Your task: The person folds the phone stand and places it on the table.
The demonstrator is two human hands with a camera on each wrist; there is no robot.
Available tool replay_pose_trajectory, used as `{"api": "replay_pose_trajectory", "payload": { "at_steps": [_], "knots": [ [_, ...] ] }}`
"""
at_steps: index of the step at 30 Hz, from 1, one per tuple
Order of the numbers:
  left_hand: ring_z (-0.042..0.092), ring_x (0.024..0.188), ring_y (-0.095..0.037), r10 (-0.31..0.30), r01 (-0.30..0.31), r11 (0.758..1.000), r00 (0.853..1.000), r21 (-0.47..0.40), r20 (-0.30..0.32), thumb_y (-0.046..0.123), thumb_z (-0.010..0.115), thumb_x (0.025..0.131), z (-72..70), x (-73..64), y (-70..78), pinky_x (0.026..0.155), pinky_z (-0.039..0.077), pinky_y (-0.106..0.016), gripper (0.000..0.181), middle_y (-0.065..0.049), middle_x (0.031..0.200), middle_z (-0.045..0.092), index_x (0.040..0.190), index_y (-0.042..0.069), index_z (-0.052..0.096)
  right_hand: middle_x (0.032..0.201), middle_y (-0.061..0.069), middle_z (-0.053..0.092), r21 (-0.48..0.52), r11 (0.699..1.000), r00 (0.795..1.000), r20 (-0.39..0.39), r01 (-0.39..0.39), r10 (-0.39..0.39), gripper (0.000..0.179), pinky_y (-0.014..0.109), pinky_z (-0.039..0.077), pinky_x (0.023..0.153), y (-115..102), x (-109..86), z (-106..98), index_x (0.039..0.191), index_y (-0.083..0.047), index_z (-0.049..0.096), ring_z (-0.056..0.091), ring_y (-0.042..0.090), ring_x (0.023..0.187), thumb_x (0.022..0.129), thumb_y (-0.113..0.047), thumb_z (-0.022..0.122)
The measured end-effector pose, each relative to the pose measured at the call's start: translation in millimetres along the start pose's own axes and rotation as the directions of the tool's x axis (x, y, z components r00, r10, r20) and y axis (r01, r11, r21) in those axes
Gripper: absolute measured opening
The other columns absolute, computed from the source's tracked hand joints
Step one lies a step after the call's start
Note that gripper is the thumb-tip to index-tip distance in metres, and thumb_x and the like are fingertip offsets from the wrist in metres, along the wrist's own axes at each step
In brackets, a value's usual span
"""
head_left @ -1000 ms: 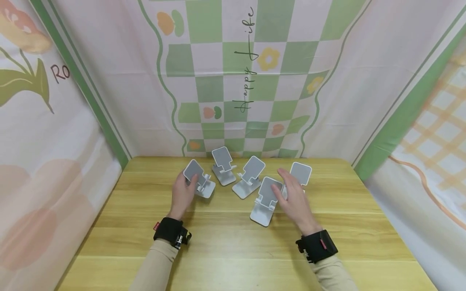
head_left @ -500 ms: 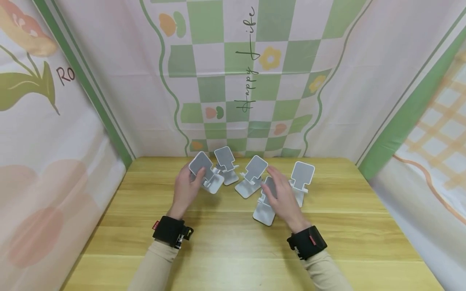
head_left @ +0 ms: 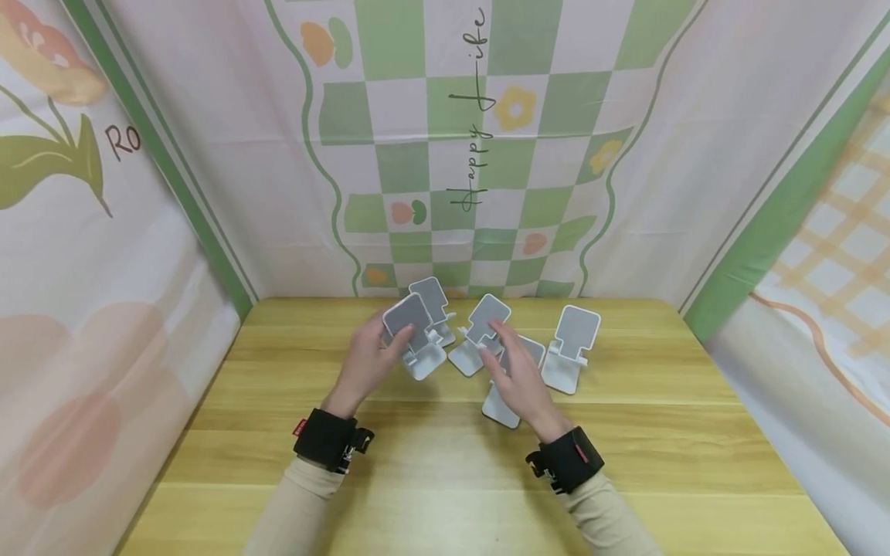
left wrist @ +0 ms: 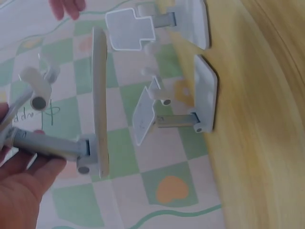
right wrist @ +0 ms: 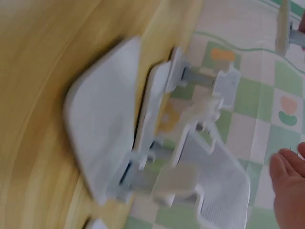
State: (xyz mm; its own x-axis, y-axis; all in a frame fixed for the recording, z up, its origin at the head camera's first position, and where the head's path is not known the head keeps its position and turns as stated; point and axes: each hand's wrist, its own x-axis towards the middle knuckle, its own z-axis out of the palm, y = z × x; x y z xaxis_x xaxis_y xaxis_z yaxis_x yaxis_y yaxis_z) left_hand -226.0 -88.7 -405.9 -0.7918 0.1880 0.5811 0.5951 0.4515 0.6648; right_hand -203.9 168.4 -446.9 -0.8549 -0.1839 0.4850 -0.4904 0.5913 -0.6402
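Observation:
My left hand point(head_left: 365, 357) grips a white phone stand point(head_left: 409, 315) by its grey-padded upper plate, thumb over the front. In the left wrist view that stand's base point(left wrist: 100, 105) hangs off the table. Over the front phone stand point(head_left: 501, 409) hovers my right hand point(head_left: 524, 384), fingers extended and partly hiding it. The right wrist view shows the right hand's fingers point(right wrist: 288, 176) apart from the nearest stand's base point(right wrist: 105, 114). A middle phone stand point(head_left: 488, 310) stands just beyond the right fingertips, and another stand point(head_left: 427, 292) is partly behind the held one.
One more phone stand point(head_left: 577, 330) stands to the right of my right hand. All stand on a wooden table point(head_left: 445, 479), whose back edge meets a checkered cloth point(head_left: 455, 170). Cloth walls flank both sides.
My left hand has carried its phone stand rightward, toward the back stand. My right hand has moved left from between the two right-hand stands to over the front one.

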Motion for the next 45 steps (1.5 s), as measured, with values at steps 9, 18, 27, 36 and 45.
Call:
{"api": "replay_pose_trajectory", "payload": {
  "at_steps": [9,18,27,36,45],
  "knots": [
    [0.062,0.099,-0.017,0.103,-0.1,0.995,0.979,-0.031,0.175,0.025,0.06,0.092,5.4,1.2,6.9,0.083,0.054,-0.035,0.038,-0.011,0.112,0.067,0.124,0.004,0.059,0.137,0.024,0.047,0.229,0.966,0.99,0.097,-0.12,0.1,0.056,0.048,0.042,0.099,-9.6,3.4,12.8,0.141,0.001,0.038,0.05,0.033,0.118,0.099,-0.035,0.046],
    [0.062,0.097,-0.021,0.179,-0.166,0.983,0.957,-0.074,0.229,0.01,0.064,0.088,7.2,-0.2,25.7,0.08,0.055,-0.039,0.032,-0.014,0.107,0.068,0.117,-0.001,0.061,0.138,0.019,0.048,0.417,0.835,0.919,0.315,-0.36,0.239,0.059,0.045,0.049,0.091,-14.3,5.3,23.5,0.144,-0.002,0.037,0.055,0.028,0.113,0.099,-0.04,0.043],
    [0.061,0.104,-0.025,0.139,-0.102,0.987,0.934,-0.127,0.328,0.004,0.062,0.087,-6.3,0.3,59.5,0.088,0.051,-0.038,0.03,-0.018,0.11,0.067,0.115,-0.006,0.061,0.125,0.026,0.055,0.617,0.607,0.852,0.476,-0.5,0.218,0.054,0.039,0.055,0.079,-8.8,5.5,32.6,0.141,0.002,0.039,0.063,0.025,0.097,0.101,-0.033,0.043],
    [0.059,0.105,-0.021,0.118,-0.061,0.984,0.927,-0.165,0.357,0.009,0.062,0.089,11.0,-3.4,24.3,0.09,0.05,-0.039,0.031,-0.015,0.113,0.066,0.117,-0.003,0.061,0.11,0.016,0.065,0.642,0.581,0.839,0.527,-0.5,0.139,0.044,0.039,0.057,0.071,-0.5,4.3,34.6,0.134,0.01,0.042,0.065,0.027,0.092,0.101,-0.018,0.042],
    [0.057,0.108,-0.014,0.156,-0.114,0.981,0.944,-0.159,0.29,0.023,0.065,0.088,14.2,-3.9,17.4,0.092,0.049,-0.037,0.037,-0.006,0.114,0.066,0.121,0.007,0.061,0.114,0.014,0.064,0.691,0.521,0.838,0.537,-0.501,0.093,0.045,0.042,0.056,0.075,-2.8,3.1,36.0,0.138,0.012,0.034,0.063,0.028,0.098,0.102,-0.014,0.039]
  ]
}}
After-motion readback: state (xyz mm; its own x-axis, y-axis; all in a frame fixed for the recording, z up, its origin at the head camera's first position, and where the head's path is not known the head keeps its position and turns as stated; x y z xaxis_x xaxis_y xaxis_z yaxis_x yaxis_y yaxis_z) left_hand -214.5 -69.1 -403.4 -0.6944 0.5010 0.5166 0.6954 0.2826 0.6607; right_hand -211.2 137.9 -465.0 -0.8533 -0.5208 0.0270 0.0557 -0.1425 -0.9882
